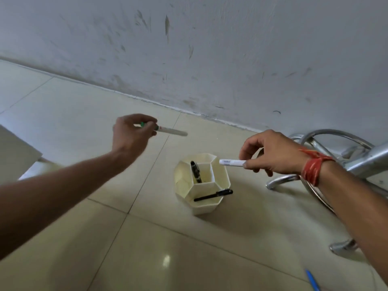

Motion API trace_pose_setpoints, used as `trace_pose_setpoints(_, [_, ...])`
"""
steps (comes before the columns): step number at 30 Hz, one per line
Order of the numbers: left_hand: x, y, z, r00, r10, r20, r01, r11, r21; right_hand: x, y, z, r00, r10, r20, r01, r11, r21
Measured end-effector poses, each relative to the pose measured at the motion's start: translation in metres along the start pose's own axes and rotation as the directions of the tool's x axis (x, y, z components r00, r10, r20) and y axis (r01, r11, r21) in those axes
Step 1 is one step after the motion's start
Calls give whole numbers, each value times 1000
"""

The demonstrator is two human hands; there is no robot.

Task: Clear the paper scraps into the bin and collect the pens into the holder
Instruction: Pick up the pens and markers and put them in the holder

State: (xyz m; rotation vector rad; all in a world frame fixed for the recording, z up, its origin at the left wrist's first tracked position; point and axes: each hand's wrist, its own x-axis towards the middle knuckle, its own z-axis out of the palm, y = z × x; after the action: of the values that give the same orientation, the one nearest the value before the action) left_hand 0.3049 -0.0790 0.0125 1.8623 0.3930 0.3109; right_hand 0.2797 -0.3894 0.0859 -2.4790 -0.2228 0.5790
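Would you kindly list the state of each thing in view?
Left hand: holding green-capped marker.
Right hand: holding white marker.
Holder: upright on floor, two black pens inside.
Blue pen: lying on floor, uncollected.

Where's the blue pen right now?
In the head view the blue pen lies on the tiled floor at the bottom right corner, below the right forearm, well away from the cream plastic pen holder.
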Motion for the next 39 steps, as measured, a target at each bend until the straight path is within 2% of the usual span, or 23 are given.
trace_pose_setpoints(3, [-32,30,-42,998,49,36,-45,992,-115,-12,-14,2,1000,9,11,-8,992,-124])
trace_pose_setpoints(5, [-52,40,-58,994,65,85,-57,994,-96,-14,-20,11,998,34,49,-25,984,-178])
trace_pose_setpoints(8, [-77,44,-61,984,52,172,-54,998,8,-11,-27,29,998,44,45,-34,979,-202])
trace_pose_setpoints(13, [-101,44,-47,950,69,304,-158,947,280,-6,-30,52,998,49,-29,-53,985,-165])
trace_pose_setpoints(16, [-108,37,-37,937,57,345,-172,934,313,-9,-27,61,992,34,-125,-46,994,-101])
trace_pose_setpoints(18, [-110,35,-32,928,68,366,-194,927,320,-17,-20,63,973,31,-229,-28,999,15])
trace_pose_setpoints(21, [-109,36,-27,906,92,414,-247,908,339,-43,1,65,901,96,-423,-5,977,212])
trace_pose_setpoints(23, [-109,38,-26,881,88,465,-273,896,349,-73,19,72,854,173,-491,-38,961,274])
trace_pose_setpoints(25, [-110,38,-23,869,94,485,-297,884,361,-109,45,83,861,230,-454,-167,970,176])
trace_pose_setpoints(26, [-110,38,-22,873,101,478,-302,880,367,-126,60,89,884,272,-379,-275,960,47])
trace_pose_setpoints(28, [-109,39,-20,889,115,443,-299,878,373,-158,83,103,893,404,-200,-445,858,-256])
trace_pose_setpoints(31, [-104,41,-19,914,100,394,-262,885,384,-191,105,120,811,585,-31,-518,692,-503])
trace_pose_setpoints(34, [-101,41,-17,927,94,362,-254,870,423,-205,119,135,778,627,-38,-547,647,-531])
trace_pose_setpoints(39, [-99,43,-15,937,91,337,-245,858,450,-197,114,133,790,613,-16,-563,713,-418])
